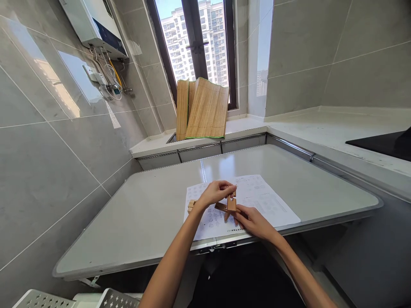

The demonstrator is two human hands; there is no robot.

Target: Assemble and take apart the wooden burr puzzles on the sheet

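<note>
My left hand (pixel 218 192) pinches the upper end of a notched wooden puzzle piece (pixel 231 203), which stands upright above the paper. Lower down, my right hand (pixel 252 219) has its fingers closed around another wooden piece (pixel 221 207) that lies crosswise against the upright one. The pieces touch; whether they interlock I cannot tell. More small wooden blocks (pixel 192 205) sit on the paper's left side, partly behind my left wrist. Beneath both hands lies a printed sheet (pixel 272 205) with small diagrams and lettering.
The sheet rests on a pale folding table (pixel 154 214) with a seam across it. Behind it runs a white counter (pixel 247 124) with a bamboo mat (pixel 207 109) propped against the window. White perforated baskets (pixel 45 299) are at the lower left.
</note>
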